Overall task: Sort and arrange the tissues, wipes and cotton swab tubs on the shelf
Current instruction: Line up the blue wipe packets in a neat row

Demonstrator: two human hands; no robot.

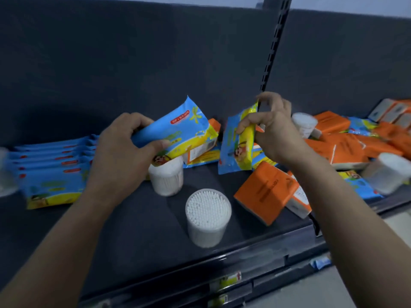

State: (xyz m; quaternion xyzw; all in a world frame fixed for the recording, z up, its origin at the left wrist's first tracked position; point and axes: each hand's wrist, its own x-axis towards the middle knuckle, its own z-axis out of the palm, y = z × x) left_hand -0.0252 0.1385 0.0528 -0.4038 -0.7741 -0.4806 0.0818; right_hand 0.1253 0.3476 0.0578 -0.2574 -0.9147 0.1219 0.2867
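Left hand (120, 150) raised, grip closed with fingers curled, right hand (270, 132) raised, pinching grip, forearms bare

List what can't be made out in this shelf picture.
Head view only:
- Print on the wipes pack in the left hand: too blurred to read.
- Tub beneath that pack: top hidden by the pack.
- Pale object at the left edge: cut off, blurred.
- Orange tissue packs far right: count unclear, overlapping and smeared.

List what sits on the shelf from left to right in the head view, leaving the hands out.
Row of blue wipe packs → cotton swab tub → upright cotton swab tub → orange tissue pack → heap of orange tissue packs.
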